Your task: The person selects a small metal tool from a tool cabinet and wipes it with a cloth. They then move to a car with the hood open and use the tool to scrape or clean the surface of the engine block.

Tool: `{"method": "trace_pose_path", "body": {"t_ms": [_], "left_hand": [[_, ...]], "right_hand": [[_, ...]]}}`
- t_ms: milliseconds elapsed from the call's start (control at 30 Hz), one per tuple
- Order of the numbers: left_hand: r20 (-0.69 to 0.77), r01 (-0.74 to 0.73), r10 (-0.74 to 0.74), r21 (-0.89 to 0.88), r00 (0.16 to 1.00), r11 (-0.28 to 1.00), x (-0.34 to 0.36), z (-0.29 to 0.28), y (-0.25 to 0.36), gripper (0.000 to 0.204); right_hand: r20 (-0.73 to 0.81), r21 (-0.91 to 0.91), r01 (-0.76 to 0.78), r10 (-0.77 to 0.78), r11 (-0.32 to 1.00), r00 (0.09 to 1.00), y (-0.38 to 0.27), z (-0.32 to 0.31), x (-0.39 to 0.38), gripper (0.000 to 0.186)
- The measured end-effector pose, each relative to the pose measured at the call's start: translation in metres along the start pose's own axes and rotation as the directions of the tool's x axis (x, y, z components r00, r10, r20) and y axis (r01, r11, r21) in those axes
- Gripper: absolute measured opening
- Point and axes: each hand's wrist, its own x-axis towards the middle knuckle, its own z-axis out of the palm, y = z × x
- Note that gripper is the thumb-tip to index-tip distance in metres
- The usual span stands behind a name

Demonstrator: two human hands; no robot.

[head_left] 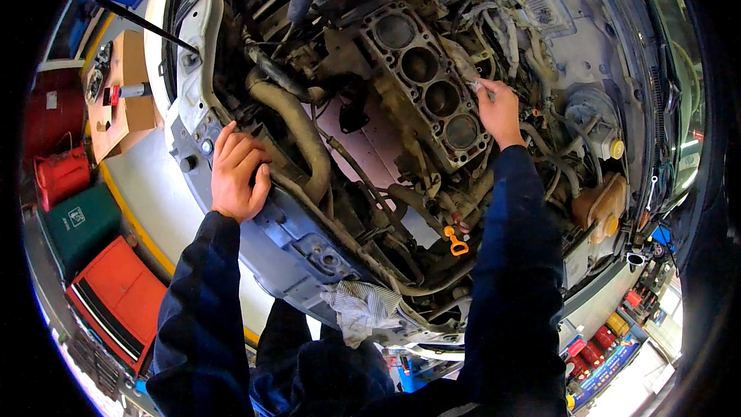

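Note:
An engine block sits exposed in a car's engine bay, with a row of several round cylinder bores along its top face. My right hand is closed in a pinch at the block's right edge, beside the bores. A small pale bit shows at its fingertips, too small to name. On the front body panel my left hand lies palm down, fingers stretched out, holding nothing. A thick, dusty hose curves past it. Below the block, near my right forearm, is an orange dipstick handle.
A crumpled rag lies on the front edge. The hood prop rod slants in at upper left. A brownish fluid tank is at right, near a wrench. Leftward stand a cardboard box and a red cabinet.

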Motion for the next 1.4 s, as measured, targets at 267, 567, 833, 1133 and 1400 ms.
{"method": "trace_pose_path", "body": {"t_ms": [267,567,833,1133,1400], "left_hand": [[-0.01,-0.002,0.002,-0.001,1.0,1.0,-0.004,0.001,-0.003,0.01],[-0.017,0.003,-0.003,-0.001,1.0,1.0,-0.005,0.0,-0.005,0.01],[-0.023,0.003,-0.003,-0.01,1.0,1.0,-0.005,-0.001,-0.005,0.01],[-0.032,-0.007,0.006,-0.035,0.999,0.999,-0.004,-0.002,-0.005,0.008],[-0.031,0.004,-0.004,-0.022,1.0,1.0,-0.005,-0.001,-0.004,0.01]], "right_hand": [[0.101,-0.103,0.151,-0.141,0.983,0.985,-0.011,-0.007,0.004,0.019],[0.195,-0.376,0.256,-0.194,0.891,0.961,-0.011,0.013,0.013,0.021],[0.34,-0.449,0.09,0.077,0.889,0.937,-0.014,0.014,0.041,0.015],[0.36,-0.354,-0.052,0.187,0.934,0.914,-0.01,-0.004,0.046,0.021],[0.403,-0.277,-0.023,0.138,0.961,0.905,-0.017,-0.032,0.032,0.017]]}}
